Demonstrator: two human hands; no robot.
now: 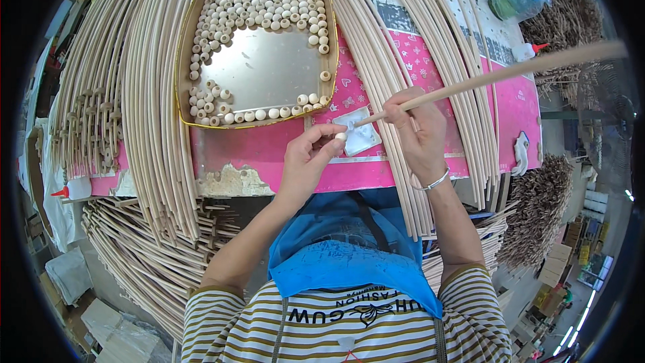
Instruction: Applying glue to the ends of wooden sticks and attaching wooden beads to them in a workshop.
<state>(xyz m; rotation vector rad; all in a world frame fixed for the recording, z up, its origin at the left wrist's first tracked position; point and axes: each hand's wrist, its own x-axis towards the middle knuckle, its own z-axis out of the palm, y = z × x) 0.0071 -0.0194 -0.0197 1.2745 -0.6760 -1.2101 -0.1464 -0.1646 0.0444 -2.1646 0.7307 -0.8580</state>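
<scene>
My left hand (306, 161) pinches a small pale wooden bead (340, 136) between thumb and fingertips. A long wooden stick (484, 81) is gripped near its lower end by my right hand (422, 136); the stick slants up to the right. Its tip is over a small white dish (361, 140) holding what looks like white glue, close to the bead but apart from it. Beyond my left hand stands a gold-rimmed tray (180, 87) with many round beads (262, 0) heaped at its far end and along its near edge.
Bundles of wooden sticks (158, 94) lie left of the tray, and more sticks (376, 60) lie to its right, across the pink tabletop (289, 161). White bottles with red tips stand at left (79, 189) and right (523, 52). Stick piles (544, 215) flank the table.
</scene>
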